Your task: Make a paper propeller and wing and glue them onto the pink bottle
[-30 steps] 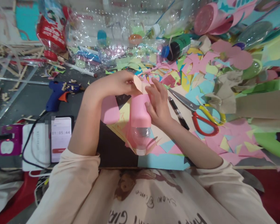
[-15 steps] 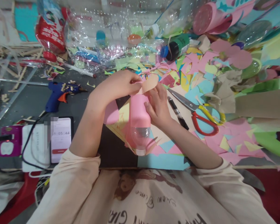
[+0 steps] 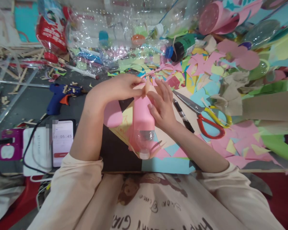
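A plastic bottle wrapped in pink paper [image 3: 141, 110] lies in front of me, its clear shoulder and white cap toward my body. My left hand [image 3: 131, 86] bends over its far end, fingertips pinched on a small peach paper piece [image 3: 147, 87] that stands up there. Against the bottle's right side rests my right hand [image 3: 162, 103], thumb along the pink wrap and fingers spread. Its index fingertip is close to the peach piece; whether they touch, I cannot tell. Beneath the bottle are a yellow sheet [image 3: 127, 118] with writing and a pink rounded piece [image 3: 112, 113].
Scissors [image 3: 203, 111] and a black pen [image 3: 183, 115] lie to the right among paper scraps [image 3: 244, 140]. On the left are a blue glue gun [image 3: 56, 97], its cord, and a phone [image 3: 63, 143]. Clear plastic bottles [image 3: 86, 25] and a green-black bottle [image 3: 183, 48] fill the back.
The peach piece has turned from lying broad and tilted right to standing narrow and upright. My right fingers have spread and lifted off it. My left forearm has shifted slightly left.
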A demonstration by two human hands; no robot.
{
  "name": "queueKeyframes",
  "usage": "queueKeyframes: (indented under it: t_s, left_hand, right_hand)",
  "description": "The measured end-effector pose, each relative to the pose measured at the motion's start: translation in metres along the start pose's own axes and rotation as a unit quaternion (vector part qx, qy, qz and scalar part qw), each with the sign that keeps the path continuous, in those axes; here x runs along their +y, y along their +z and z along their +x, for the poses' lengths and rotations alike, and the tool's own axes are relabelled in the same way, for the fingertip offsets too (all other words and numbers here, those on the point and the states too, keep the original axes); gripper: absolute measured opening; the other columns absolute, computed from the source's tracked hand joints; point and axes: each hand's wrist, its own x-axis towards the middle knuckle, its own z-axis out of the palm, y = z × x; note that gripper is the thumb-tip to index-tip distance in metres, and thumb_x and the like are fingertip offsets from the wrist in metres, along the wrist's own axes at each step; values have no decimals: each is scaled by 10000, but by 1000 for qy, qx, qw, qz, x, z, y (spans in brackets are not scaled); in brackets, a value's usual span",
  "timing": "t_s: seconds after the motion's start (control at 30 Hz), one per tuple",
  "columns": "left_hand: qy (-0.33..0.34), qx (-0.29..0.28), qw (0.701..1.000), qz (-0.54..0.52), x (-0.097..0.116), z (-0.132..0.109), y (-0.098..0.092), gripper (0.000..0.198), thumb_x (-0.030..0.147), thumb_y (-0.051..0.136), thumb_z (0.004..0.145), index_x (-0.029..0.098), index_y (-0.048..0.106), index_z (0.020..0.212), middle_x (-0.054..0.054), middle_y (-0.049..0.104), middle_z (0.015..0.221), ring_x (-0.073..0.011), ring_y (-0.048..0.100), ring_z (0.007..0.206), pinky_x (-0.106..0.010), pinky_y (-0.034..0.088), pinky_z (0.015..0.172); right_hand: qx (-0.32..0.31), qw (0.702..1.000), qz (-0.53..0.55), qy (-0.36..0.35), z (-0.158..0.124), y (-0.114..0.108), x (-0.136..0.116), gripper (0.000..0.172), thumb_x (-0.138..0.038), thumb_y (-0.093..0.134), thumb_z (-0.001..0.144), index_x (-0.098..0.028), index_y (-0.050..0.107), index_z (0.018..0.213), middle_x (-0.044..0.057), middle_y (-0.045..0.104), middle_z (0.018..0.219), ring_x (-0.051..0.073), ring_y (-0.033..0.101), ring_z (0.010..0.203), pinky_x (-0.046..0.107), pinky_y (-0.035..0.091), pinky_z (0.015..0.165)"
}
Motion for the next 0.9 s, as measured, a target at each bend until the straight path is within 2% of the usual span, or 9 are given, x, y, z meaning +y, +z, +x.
queueKeyframes:
  t_s: [0.1, 0.17, 0.4, 0.53, 0.7, 0.9]
  left_hand:
    - [2, -30, 999, 10, 2, -2, -2, 186, 333, 501, 802, 189, 603, 860, 6, 543, 786, -162, 569, 804, -263, 404, 738]
    - [3, -27, 1000, 5, 2, -2, -2, 186, 324, 486, 808, 193, 601, 873, 8, 544, 806, -163, 570, 818, -266, 406, 753]
    - [36, -48, 996, -62, -7, 2, -4, 205, 336, 497, 790, 189, 634, 826, 2, 562, 782, -171, 571, 809, -264, 400, 728]
    - [43, -50, 995, -75, -12, 3, -6, 239, 368, 491, 801, 180, 637, 819, 7, 536, 721, -151, 546, 751, -259, 396, 707]
    - [45, -39, 994, -88, -12, 2, -6, 286, 400, 485, 835, 168, 618, 736, 4, 504, 662, -129, 504, 680, -259, 385, 681]
    - [45, -22, 994, -102, -12, 4, -3, 322, 424, 475, 850, 164, 653, 781, 7, 496, 630, -129, 484, 663, -266, 375, 682]
  right_hand:
    - [16, 1000, 4, -9, 0, 1, -1, 335, -437, 357, 987, -286, 564, 1203, 76, 410, 1522, 293, 357, 1439, 643, 291, 1158]
    - [26, 1000, 5, -12, 0, 2, -2, 318, -416, 357, 988, -287, 570, 1185, 76, 423, 1510, 294, 370, 1431, 644, 297, 1154]
    - [25, 1000, 12, 11, 0, 2, -2, 384, -482, 376, 976, -313, 540, 1279, 78, 437, 1512, 311, 353, 1442, 652, 285, 1162]
    - [7, 1000, 25, 15, 0, 0, -1, 402, -493, 387, 970, -316, 544, 1296, 69, 422, 1529, 315, 318, 1463, 652, 265, 1171]
    - [-1, 999, 23, 28, 0, 0, -2, 451, -527, 363, 970, -315, 498, 1345, 79, 404, 1543, 323, 337, 1453, 662, 253, 1175]
    - [46, 999, 3, 2, 1, 1, -4, 403, -464, 392, 975, -296, 512, 1322, 120, 458, 1500, 316, 387, 1423, 624, 332, 1142]
